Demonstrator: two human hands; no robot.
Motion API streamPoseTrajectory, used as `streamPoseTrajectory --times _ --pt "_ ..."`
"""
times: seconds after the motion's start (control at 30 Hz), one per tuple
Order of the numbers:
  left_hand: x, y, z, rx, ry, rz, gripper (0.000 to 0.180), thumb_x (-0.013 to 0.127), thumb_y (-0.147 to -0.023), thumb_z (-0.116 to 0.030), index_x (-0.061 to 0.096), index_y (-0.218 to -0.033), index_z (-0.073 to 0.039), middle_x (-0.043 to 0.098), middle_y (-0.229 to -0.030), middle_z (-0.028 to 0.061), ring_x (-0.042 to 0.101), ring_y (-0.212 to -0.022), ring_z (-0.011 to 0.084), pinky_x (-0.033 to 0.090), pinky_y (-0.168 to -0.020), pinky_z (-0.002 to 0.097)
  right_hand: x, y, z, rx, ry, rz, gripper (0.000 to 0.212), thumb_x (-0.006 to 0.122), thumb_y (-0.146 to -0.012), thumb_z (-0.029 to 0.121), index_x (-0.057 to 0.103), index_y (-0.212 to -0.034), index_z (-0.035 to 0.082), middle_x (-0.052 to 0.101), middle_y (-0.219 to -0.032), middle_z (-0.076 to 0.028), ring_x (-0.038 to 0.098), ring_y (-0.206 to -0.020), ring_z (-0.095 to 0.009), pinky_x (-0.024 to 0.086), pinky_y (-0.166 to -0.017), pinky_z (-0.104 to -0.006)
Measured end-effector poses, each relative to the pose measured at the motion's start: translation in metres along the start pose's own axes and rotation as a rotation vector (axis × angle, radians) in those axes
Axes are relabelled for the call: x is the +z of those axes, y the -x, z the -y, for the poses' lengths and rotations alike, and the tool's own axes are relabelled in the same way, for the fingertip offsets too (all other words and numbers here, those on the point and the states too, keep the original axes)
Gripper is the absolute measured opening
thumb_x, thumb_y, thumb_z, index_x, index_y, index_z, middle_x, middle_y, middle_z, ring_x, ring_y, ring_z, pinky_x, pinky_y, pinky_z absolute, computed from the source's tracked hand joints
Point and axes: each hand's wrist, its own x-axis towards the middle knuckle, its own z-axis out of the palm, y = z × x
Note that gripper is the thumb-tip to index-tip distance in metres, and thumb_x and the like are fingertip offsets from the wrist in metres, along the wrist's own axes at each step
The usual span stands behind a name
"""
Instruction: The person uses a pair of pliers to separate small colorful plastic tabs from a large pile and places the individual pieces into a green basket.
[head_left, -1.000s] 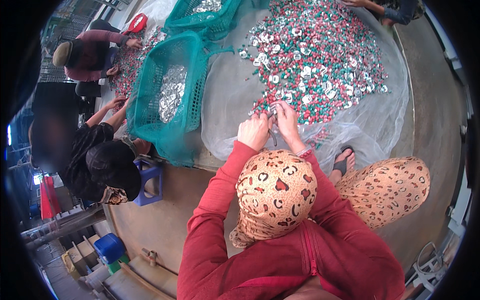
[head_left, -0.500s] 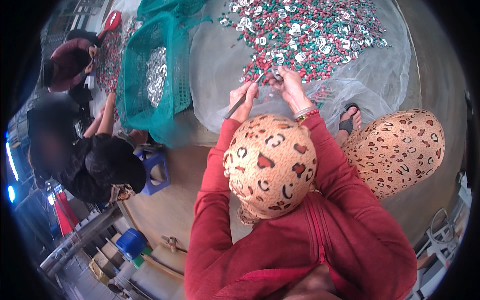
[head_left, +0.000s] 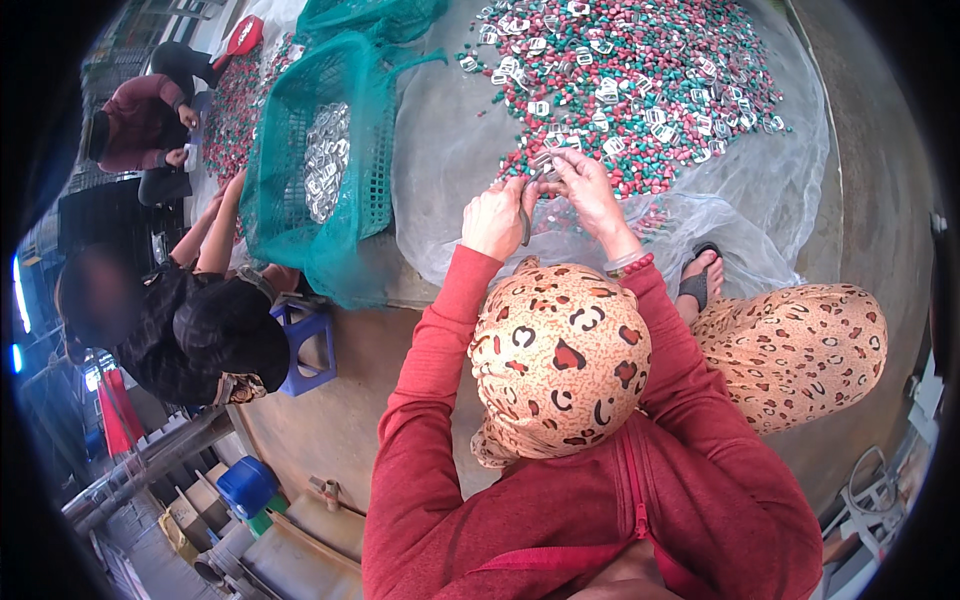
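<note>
My left hand (head_left: 491,221) is closed around a slim grey tool (head_left: 525,228), whose lower end hangs below the fingers. Just beside it, my right hand (head_left: 592,197) pinches a small silver metal buckle (head_left: 543,160) between thumb and fingers. The tool's upper end meets or nearly meets the buckle; the fingers hide the exact contact. Under and beyond both hands spreads a heap of red and green pellets (head_left: 640,85), with many pale metal buckles (head_left: 607,91) of the same sort scattered in it.
A sheer white mesh sheet (head_left: 440,150) lies beneath the heap. On its left stands a green basket (head_left: 375,170) lined with netting, holding silver pieces (head_left: 327,165). A co-worker in black (head_left: 215,330) sits by a blue stool (head_left: 308,350). Another person (head_left: 140,115) works farther off.
My hands have come together, bringing the tool to the metal buckle. The tool has turned to a steeper angle. The whole view has shifted slightly.
</note>
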Motion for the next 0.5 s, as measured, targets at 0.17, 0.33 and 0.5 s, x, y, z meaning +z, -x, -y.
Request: streamPoseTrajectory --times 0.17,0.33,0.5 --pt "0.007 0.001 0.000 0.067 -0.051 -0.046 0.024 0.049 -0.089 -0.028 0.054 -0.081 -0.005 0.059 -0.067 0.0200 0.059 -0.056 0.0385 0.045 -0.049 0.0493 0.002 0.001 -0.002 -0.034 0.135 -0.056 0.023 0.041 -0.095 0.012 0.055 -0.107 -0.002 0.062 -0.090 -0.007 0.060 -0.070 -0.012 0.049 -0.056 -0.0237" --pt "0.015 0.007 -0.005 0.014 -0.006 -0.013 0.025 0.047 -0.091 -0.027 0.055 -0.082 -0.005 0.059 -0.063 0.0194 0.059 -0.058 0.0385 0.045 -0.051 0.0476 0.007 0.006 -0.011 -0.012 0.145 -0.217 0.018 0.042 -0.094 0.009 0.057 -0.098 0.001 0.060 -0.075 -0.006 0.056 -0.052 -0.011 0.041 -0.041 -0.0235" --pt "0.010 0.008 -0.016 -0.168 0.436 0.095 0.030 0.046 -0.092 -0.030 0.056 -0.080 -0.004 0.058 -0.064 0.0187 0.059 -0.067 0.0382 0.044 -0.059 0.0441 0.002 0.009 -0.013 0.261 -0.646 -0.292 0.016 0.042 -0.095 0.014 0.054 -0.094 0.004 0.060 -0.072 -0.005 0.054 -0.049 -0.013 0.039 -0.041 -0.0204"
